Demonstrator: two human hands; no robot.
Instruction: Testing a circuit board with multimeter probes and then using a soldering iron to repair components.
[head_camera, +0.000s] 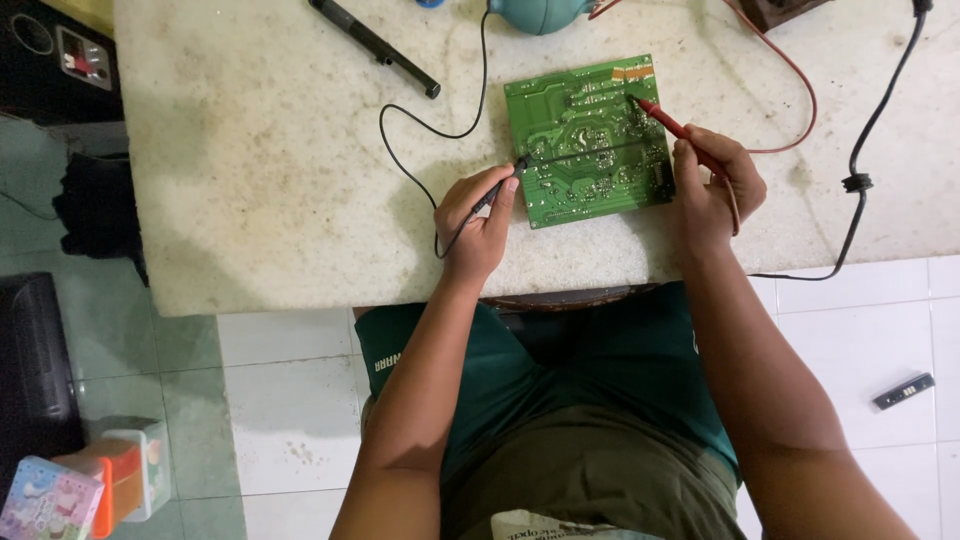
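Note:
A green circuit board (588, 140) lies solder side up on a worn white table (270, 170). My left hand (478, 222) grips a black test probe (505, 180), its tip touching the board's left edge. My right hand (712, 185) grips a red test probe (665, 118), whose tip rests on the upper right part of the board. A black lead (400, 140) runs from the left probe and a red lead (790, 80) from the right one across the tabletop.
A black pen-shaped tool (375, 45) lies at the table's far left. A teal rubber bulb (540, 12) sits at the far edge. A thick black cable (865, 150) crosses the right side. On the tiled floor lie a small black device (903, 390) and coloured boxes (75, 490).

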